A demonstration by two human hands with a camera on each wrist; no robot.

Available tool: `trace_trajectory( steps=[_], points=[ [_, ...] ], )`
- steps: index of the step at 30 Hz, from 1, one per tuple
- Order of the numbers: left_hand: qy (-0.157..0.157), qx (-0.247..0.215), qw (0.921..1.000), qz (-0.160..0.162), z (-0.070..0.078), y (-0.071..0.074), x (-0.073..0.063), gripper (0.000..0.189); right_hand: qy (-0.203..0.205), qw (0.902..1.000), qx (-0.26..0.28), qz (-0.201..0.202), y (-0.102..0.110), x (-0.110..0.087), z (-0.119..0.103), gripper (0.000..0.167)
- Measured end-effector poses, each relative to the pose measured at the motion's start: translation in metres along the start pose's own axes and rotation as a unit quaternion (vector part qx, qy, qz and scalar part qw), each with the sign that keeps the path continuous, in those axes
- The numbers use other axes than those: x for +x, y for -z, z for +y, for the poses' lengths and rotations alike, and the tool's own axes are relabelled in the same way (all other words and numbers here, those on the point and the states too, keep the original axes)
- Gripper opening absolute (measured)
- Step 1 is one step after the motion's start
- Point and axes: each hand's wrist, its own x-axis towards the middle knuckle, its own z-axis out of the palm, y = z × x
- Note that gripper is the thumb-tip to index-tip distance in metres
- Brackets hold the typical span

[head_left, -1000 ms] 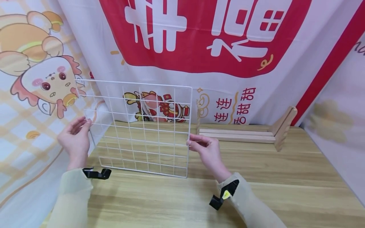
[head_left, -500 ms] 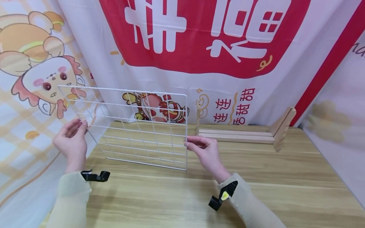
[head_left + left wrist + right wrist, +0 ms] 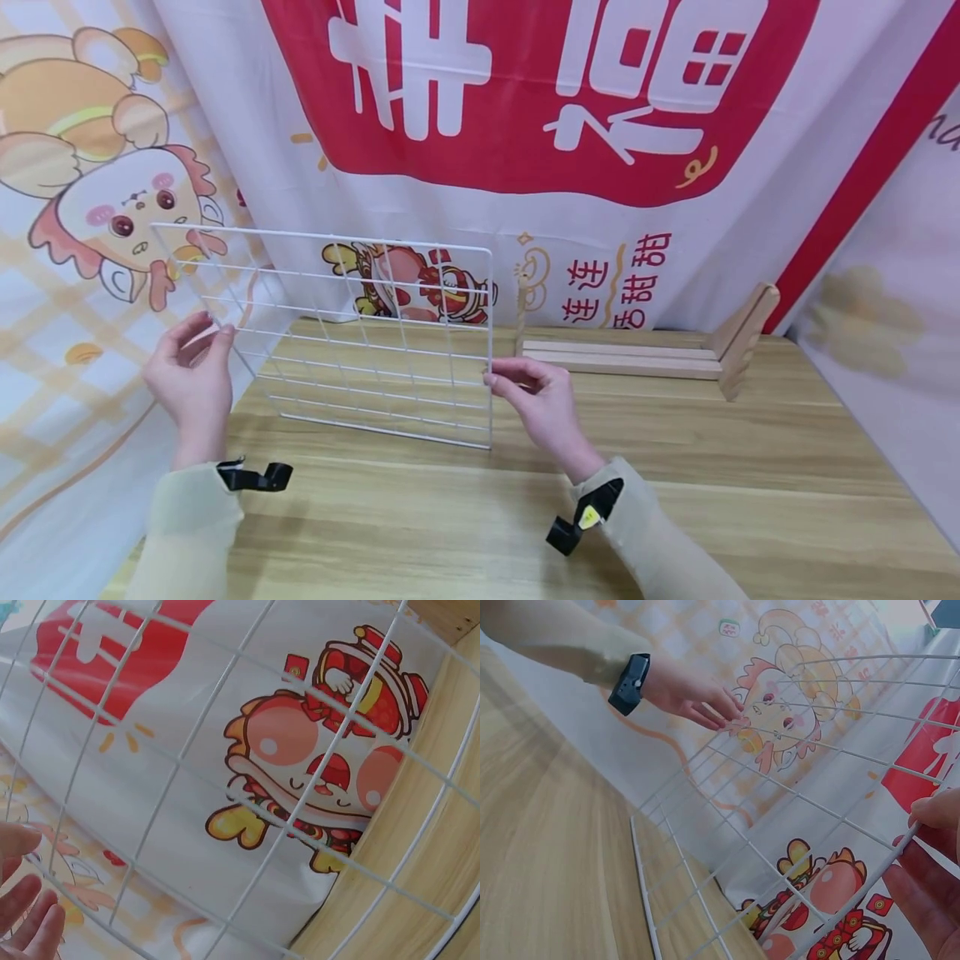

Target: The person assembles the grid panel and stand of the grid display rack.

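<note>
A white wire grid panel (image 3: pixel 360 337) stands upright at a tilt over the table, spanning the room between both hands. At its left edge, my left hand (image 3: pixel 191 375) pinches the frame wire between thumb and fingertips, the other fingers loosely bent. My right hand (image 3: pixel 540 400) holds the right edge with thumb and forefinger, a bit above the lower corner. Close up in the right wrist view, the right thumb and fingers (image 3: pixel 930 877) sit on the edge wire. The panel's lower edge lies close over the wooden tabletop (image 3: pixel 420 517).
Behind the panel, toward the right, a wooden rack (image 3: pixel 622 354) with long slats and a notched side piece stands at the table's back edge. A printed cloth (image 3: pixel 247 125) hangs along the back and left sides. Black camera mounts are strapped to both wrists.
Over the first half second the panel tilted: its top edge came lower and further left, and its lower edge moved away. Since then only the left hand has shifted slightly.
</note>
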Motion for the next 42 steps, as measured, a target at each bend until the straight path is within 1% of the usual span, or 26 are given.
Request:
trace_trajectory(
  steps=[2, 5, 8, 10, 12, 15, 18, 20, 25, 27, 30, 32, 35, 37, 38, 42],
  points=[
    [-0.005, 0.003, 1.0000, 0.004, 0.008, -0.002, -0.008, 0.043, 0.001, 1.0000, -0.001, -0.002, 0.000, 0.000, -0.001, 0.018],
    [-0.013, -0.013, 0.9998, 0.003, 0.022, -0.006, -0.020, 0.049, 0.001, 1.0000, -0.003, -0.004, 0.000, 0.000, -0.002, 0.018],
    [-0.036, -0.022, 0.9991, -0.003, 0.030, -0.010, -0.030, 0.050, 0.000, 1.0000, -0.003, -0.006, 0.001, 0.000, -0.002, 0.018],
    [-0.059, -0.018, 0.9980, -0.010, 0.031, -0.012, -0.034, 0.048, -0.002, 1.0000, -0.002, -0.007, 0.001, 0.000, -0.002, 0.019],
    [-0.089, -0.010, 0.9957, -0.023, 0.028, -0.013, -0.036, 0.045, -0.002, 1.0000, 0.000, -0.009, 0.001, 0.000, -0.002, 0.019],
    [-0.120, 0.008, 0.9912, -0.055, 0.021, -0.015, -0.039, 0.040, 0.000, 1.0000, 0.000, -0.009, 0.001, 0.000, -0.002, 0.019],
    [-0.129, 0.017, 0.9871, -0.093, 0.019, -0.018, -0.043, 0.037, 0.004, 0.9999, -0.002, -0.009, 0.001, 0.000, -0.002, 0.018],
    [-0.129, 0.026, 0.9850, -0.111, 0.020, -0.019, -0.044, 0.037, 0.005, 0.9999, -0.004, -0.010, 0.001, 0.000, -0.002, 0.018],
    [-0.125, 0.035, 0.9826, -0.133, 0.025, -0.024, -0.042, 0.034, -0.001, 0.9999, 0.000, -0.012, 0.000, -0.001, -0.003, 0.018],
    [-0.114, 0.027, 0.9833, -0.139, 0.028, -0.025, -0.040, 0.033, -0.002, 0.9999, 0.002, -0.012, 0.000, -0.001, -0.003, 0.018],
    [-0.092, 0.008, 0.9843, -0.151, 0.031, -0.026, -0.037, 0.032, 0.000, 0.9999, 0.004, -0.013, 0.000, -0.001, -0.002, 0.018],
    [-0.072, -0.023, 0.9842, -0.160, 0.032, -0.026, -0.033, 0.032, 0.002, 0.9999, 0.005, -0.012, 0.000, -0.001, -0.002, 0.017],
    [-0.046, -0.074, 0.9800, -0.179, 0.033, -0.026, -0.027, 0.031, 0.002, 0.9999, 0.006, -0.012, 0.000, -0.001, -0.001, 0.016],
    [-0.028, -0.096, 0.9764, -0.191, 0.035, -0.026, -0.024, 0.032, 0.000, 0.9999, 0.008, -0.012, 0.000, 0.000, -0.001, 0.016],
    [-0.021, -0.099, 0.9749, -0.198, 0.035, -0.026, -0.022, 0.033, -0.001, 0.9999, 0.009, -0.013, 0.000, 0.000, -0.001, 0.016],
    [0.004, -0.087, 0.9703, -0.226, 0.038, -0.024, -0.019, 0.039, -0.004, 0.9998, 0.013, -0.016, 0.002, 0.000, 0.000, 0.018]
  ],
)
